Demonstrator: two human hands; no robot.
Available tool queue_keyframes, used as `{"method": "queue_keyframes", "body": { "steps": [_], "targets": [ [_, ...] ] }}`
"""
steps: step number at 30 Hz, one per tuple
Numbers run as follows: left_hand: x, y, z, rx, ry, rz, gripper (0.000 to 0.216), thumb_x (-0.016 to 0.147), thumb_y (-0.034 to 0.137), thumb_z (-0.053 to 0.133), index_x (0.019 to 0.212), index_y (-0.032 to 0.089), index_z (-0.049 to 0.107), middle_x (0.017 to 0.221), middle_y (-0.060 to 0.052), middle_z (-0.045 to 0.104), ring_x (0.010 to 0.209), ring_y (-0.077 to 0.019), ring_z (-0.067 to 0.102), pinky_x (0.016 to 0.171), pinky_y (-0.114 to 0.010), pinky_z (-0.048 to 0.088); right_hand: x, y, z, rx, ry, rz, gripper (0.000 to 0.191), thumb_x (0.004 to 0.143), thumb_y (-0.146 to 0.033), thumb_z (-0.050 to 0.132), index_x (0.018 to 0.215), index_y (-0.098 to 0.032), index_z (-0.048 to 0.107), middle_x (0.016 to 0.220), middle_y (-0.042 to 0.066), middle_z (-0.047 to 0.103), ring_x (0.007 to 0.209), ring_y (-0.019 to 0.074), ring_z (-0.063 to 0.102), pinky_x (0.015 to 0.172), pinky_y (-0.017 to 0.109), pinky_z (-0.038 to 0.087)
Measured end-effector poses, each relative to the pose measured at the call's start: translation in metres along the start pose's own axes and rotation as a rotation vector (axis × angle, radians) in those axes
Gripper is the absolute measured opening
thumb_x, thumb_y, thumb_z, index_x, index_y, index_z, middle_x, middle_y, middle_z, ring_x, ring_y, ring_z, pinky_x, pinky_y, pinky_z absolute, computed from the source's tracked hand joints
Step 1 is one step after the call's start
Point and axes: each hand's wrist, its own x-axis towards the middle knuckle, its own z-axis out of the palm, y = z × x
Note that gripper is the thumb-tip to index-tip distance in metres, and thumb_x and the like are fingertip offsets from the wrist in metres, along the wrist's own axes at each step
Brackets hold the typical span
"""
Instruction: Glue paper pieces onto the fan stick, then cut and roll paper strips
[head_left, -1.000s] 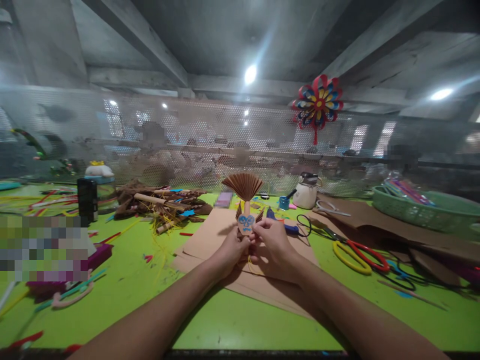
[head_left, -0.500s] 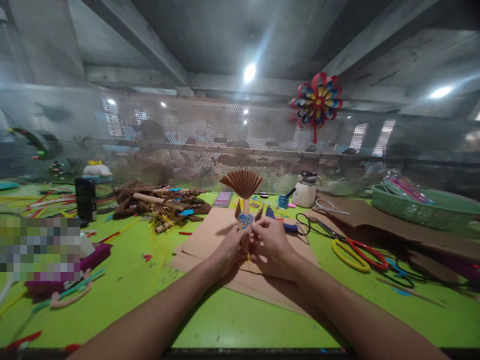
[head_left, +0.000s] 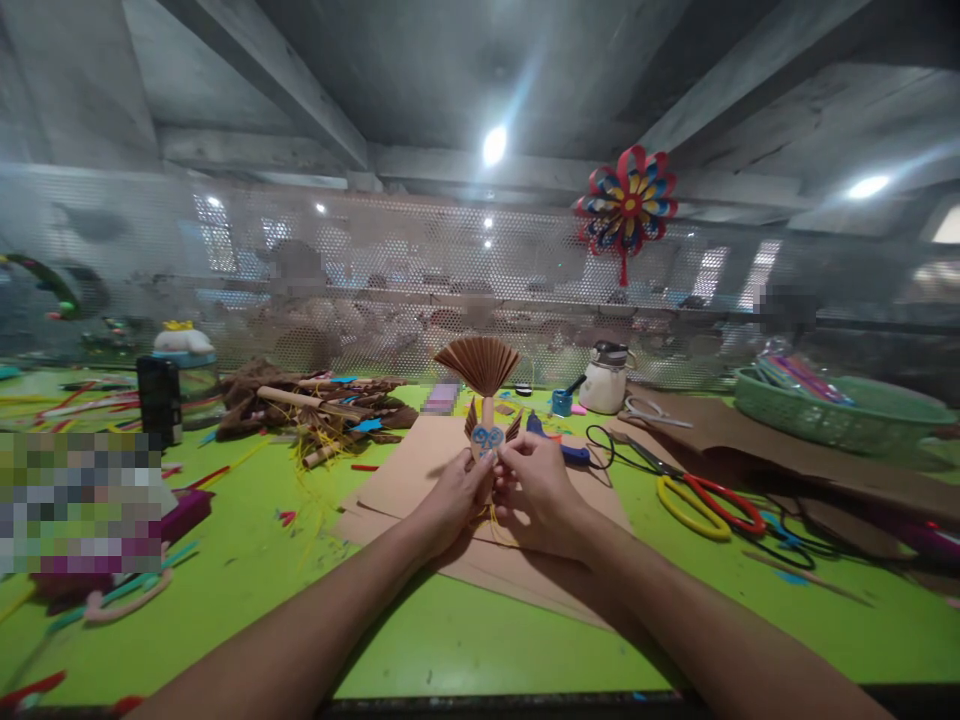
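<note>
Both my hands hold a small paper bird (head_left: 486,412) upright over a stack of brown card sheets (head_left: 420,470). The bird has a brown pleated fan tail on top, small brown wings and a tan body with a blue curled mark. My left hand (head_left: 448,505) pinches its lower body from the left. My right hand (head_left: 534,488) pinches it from the right, fingertips close to the blue mark. Thin yellow strips hang below the bird between my hands.
Red and yellow scissors (head_left: 701,498) lie right of the card sheets on the green table (head_left: 247,560). A heap of brown paper scraps and sticks (head_left: 315,408) sits at back left, a white glue pot (head_left: 604,378) behind, a green basket (head_left: 840,415) at right. A mesh screen runs behind.
The view has drifted slightly; my hands and the bird sit a little lower and left in the picture. My grip on the bird is unchanged.
</note>
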Motion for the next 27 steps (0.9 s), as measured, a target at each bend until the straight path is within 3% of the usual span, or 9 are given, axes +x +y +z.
{"method": "queue_keyframes", "body": {
  "steps": [3, 12, 27],
  "targets": [
    [-0.0007, 0.0012, -0.0007, -0.01, -0.044, -0.023, 0.034, 0.083, 0.04, 0.057, 0.109, 0.019, 0.054, 0.084, -0.004, 0.06, 0.068, -0.0115, 0.059, 0.055, -0.02, 0.049, 0.0, -0.0008, -0.0017, -0.019, 0.015, -0.007, 0.013, 0.063, -0.028, 0.062, 0.064, -0.018, 0.054, 0.047, -0.003, 0.054, 0.041, 0.0102, 0.049, 0.038, 0.02, 0.037],
    [0.0028, -0.0013, -0.0037, 0.037, -0.007, -0.025, 0.036, 0.083, 0.035, 0.058, 0.113, 0.018, 0.05, 0.083, -0.005, 0.061, 0.066, -0.0144, 0.062, 0.056, -0.028, 0.055, -0.0004, -0.0014, -0.002, -0.025, 0.021, -0.02, 0.013, 0.063, -0.029, 0.061, 0.064, -0.019, 0.053, 0.045, -0.004, 0.052, 0.04, 0.0091, 0.047, 0.038, 0.019, 0.035],
    [0.0025, 0.0032, -0.0028, 0.035, -0.058, -0.056, 0.034, 0.081, 0.032, 0.061, 0.109, 0.017, 0.051, 0.08, -0.005, 0.062, 0.061, -0.0121, 0.061, 0.056, -0.023, 0.052, 0.0018, -0.0014, -0.0069, -0.096, 0.024, -0.061, 0.012, 0.064, -0.031, 0.061, 0.065, -0.02, 0.055, 0.045, -0.004, 0.052, 0.041, 0.0111, 0.048, 0.04, 0.022, 0.036]
  ]
}}
